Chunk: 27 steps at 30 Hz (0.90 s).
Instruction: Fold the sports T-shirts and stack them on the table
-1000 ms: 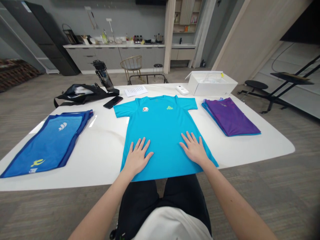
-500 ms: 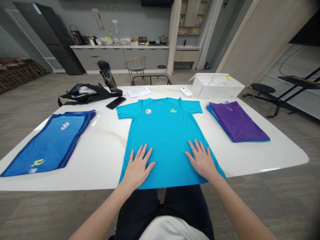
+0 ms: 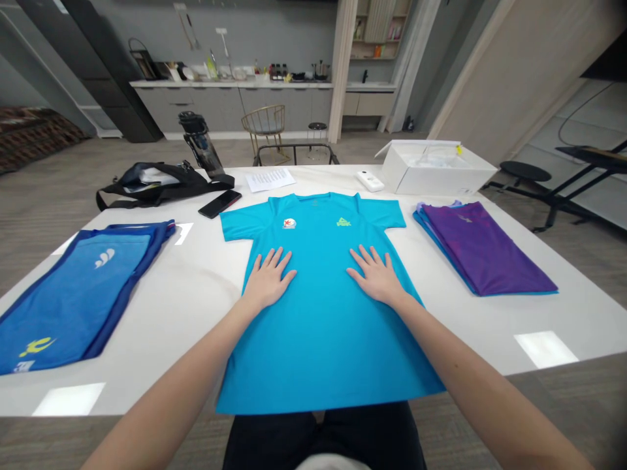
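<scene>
A turquoise T-shirt (image 3: 313, 339) lies spread front side up on the white table (image 3: 206, 274), its collar at the far side and its hem along the near edge. My left hand (image 3: 268, 277) rests flat on the left part of its body, fingers spread, below the round chest badge. On the right part my right hand (image 3: 376, 274) lies flat too, fingers apart, below the green logo. Folded blue shirts (image 3: 93, 287) are to the left. A purple folded shirt (image 3: 490, 251) tops a stack on the right.
Along the far side are a black bag (image 3: 157, 186), a dark bottle (image 3: 202, 147), a phone (image 3: 220, 203), a printed sheet (image 3: 270, 179), a white remote-like device (image 3: 371, 181) and an open white box (image 3: 435, 168). Beyond stand a chair (image 3: 264, 124) and a kitchen counter (image 3: 230, 85).
Both hands have slid forward over the shirt, from its lower part up toward the chest, staying flat. The camera view has moved closer over the table.
</scene>
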Tool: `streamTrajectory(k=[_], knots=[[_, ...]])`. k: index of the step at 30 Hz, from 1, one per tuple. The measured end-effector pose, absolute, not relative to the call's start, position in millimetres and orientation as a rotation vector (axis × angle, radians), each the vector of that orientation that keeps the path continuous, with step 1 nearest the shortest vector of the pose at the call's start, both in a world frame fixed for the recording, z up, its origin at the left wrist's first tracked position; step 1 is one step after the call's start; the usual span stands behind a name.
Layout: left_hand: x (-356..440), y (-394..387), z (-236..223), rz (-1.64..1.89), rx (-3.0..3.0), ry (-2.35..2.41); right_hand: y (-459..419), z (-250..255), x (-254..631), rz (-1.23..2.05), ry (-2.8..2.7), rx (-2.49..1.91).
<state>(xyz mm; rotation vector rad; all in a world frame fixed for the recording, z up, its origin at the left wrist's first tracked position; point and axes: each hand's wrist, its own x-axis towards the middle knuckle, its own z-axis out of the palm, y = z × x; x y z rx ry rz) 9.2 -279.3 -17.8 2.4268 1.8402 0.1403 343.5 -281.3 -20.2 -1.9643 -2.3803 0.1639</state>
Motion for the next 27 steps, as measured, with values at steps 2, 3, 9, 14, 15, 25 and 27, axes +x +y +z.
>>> streamTrajectory(k=[2,3,9,14,15,25,27], knots=[[6.5,-282.5,-19.0,0.154,2.411,1.853,-280.7,-21.3,346.2,0.194,-2.375,-1.965],[4.6,-280.1,-17.7,0.167,2.412,1.862,-275.5,-20.7,348.4,0.198,-2.363,-1.957],[-22.4,-184.1,-5.2,0.284,2.367,1.999,-167.0,-9.7,372.8,0.114,-2.113,-1.950],[-60.6,-88.7,-15.2,0.211,2.119,2.067,-76.3,-9.9,401.7,0.281,-1.975,-2.107],[-66.9,-80.1,-18.6,0.175,2.100,2.052,-67.9,-12.0,406.4,0.317,-1.975,-2.151],[-77.5,-101.3,-23.1,0.095,1.935,2.249,-64.6,-23.8,419.8,0.327,-1.871,-2.438],[-75.7,-100.3,-19.0,0.066,1.880,2.264,-64.2,-19.8,417.4,0.362,-1.863,-2.443]])
